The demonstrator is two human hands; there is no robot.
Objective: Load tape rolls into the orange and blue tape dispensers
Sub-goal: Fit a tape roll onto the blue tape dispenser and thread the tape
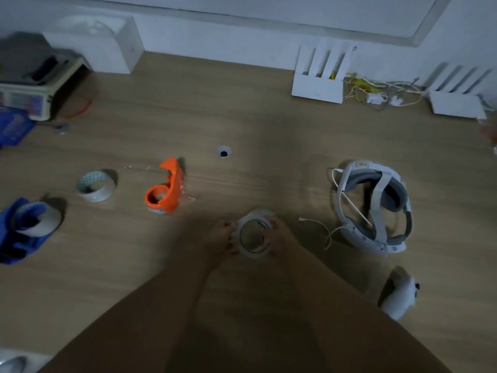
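While the left hand and right hand grip a clear tape roll by its sides, near-right of the orange dispenser, that dispenser's hub contents cannot be told. Left of it sits a loose roll; farther left, the blue dispenser holds a white roll.

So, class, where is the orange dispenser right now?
In the head view, the orange dispenser lies left of centre, between the white roll and the clear roll.

White VR headset on tabletop at right, controller nearer front. Two white routers by back wall, cable tangle between. Grommet hole mid-tabletop.
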